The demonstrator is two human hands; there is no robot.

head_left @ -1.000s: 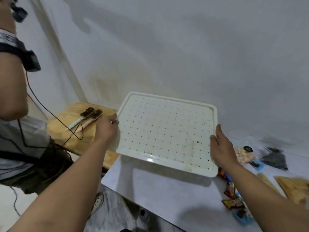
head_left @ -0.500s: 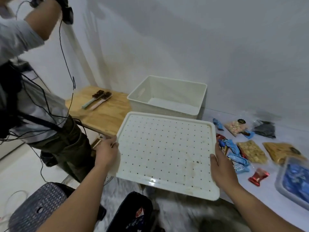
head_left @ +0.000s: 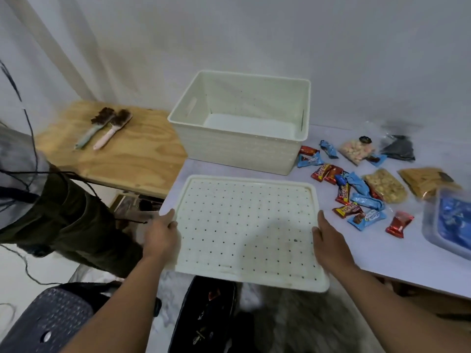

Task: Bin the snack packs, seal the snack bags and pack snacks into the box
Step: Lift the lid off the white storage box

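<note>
The stiff, seemingly light perforated lid is gripped at its side edges by the left hand and right hand, fingers curled under the rim.

Plain room, white wall, plywood bench

Print visible on red-yellow candy wrappers and blue snack packs, at 3 o'clock from perforated lid; lettering too blurred to read. No other text legible.
</note>
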